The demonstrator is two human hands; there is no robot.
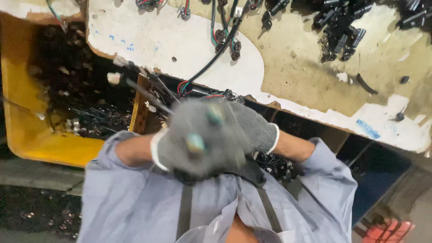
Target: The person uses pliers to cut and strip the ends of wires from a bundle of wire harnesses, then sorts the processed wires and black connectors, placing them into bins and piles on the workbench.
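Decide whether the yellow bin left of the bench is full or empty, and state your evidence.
Partly full: the yellow bin holds a dark heap of small parts and wires, with its yellow wall bare above them.

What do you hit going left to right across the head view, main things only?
Yellow bin of dark small parts → gloved hands clasped together, blurred → pile of black connectors on the worn white bench → red-orange object at the lower right corner.

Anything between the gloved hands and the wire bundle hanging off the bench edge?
Nothing visible. Both hands, left hand and right hand, are pressed together in grey gloves just below the wire bundle at the edge of the workbench. Motion blur hides whether the fingers already touch the wires.
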